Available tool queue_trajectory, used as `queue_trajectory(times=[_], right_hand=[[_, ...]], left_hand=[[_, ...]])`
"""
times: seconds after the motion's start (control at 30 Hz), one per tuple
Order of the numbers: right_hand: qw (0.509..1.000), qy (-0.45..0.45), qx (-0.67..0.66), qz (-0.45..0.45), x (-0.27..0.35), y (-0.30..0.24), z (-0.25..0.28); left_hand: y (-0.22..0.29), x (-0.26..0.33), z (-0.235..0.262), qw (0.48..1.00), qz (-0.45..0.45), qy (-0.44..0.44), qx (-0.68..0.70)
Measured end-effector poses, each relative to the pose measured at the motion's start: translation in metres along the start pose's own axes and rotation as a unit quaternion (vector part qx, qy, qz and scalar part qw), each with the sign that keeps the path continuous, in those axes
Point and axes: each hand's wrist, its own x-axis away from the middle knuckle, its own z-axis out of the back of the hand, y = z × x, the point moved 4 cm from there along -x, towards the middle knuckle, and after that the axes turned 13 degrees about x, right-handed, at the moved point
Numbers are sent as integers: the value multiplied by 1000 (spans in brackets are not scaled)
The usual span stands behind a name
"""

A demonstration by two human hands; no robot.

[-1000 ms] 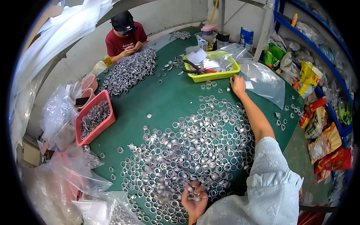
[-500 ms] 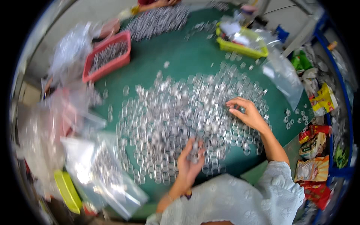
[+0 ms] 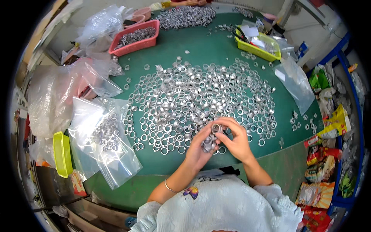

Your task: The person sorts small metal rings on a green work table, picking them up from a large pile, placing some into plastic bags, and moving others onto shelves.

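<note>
A wide spread of small silver metal rings (image 3: 193, 96) covers the green table (image 3: 208, 42). My left hand (image 3: 198, 149) is cupped over a small bunch of rings (image 3: 208, 145) at the near edge of the spread. My right hand (image 3: 235, 141) meets it from the right, and its fingertips pinch a single ring (image 3: 216, 128) just above the bunch. Both hands touch each other over the pile.
A clear plastic bag holding rings (image 3: 106, 133) lies at the left, beside a yellow-green tray (image 3: 62, 154). A red basket of rings (image 3: 135, 36), a yellow-green basket (image 3: 258, 46) and another clear bag (image 3: 295, 83) sit farther back. Snack packets (image 3: 328, 154) crowd the right. Another person's hands (image 3: 189, 3) work at the far edge.
My right hand came back from the ring spread at the right and joined my left hand. The view tilted further down toward the near table edge.
</note>
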Motion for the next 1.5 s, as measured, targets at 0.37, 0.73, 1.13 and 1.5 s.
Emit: queue_trajectory(times=[0.37, 0.73, 1.13, 1.5], right_hand=[[849, -35, -485, -205, 40, 0, -17], [975, -2, 209, 70, 34, -35, -29], [899, 178, 388, -92, -48, 154, 120], [687, 235, 637, -258, -183, 314, 228]], left_hand=[[-25, 43, 19, 992, 3, 31, 122], [-7, 46, 27, 999, -24, 25, 11], [36, 25, 64, 987, -11, 87, 131], [66, 101, 119, 693, -566, 279, -349]])
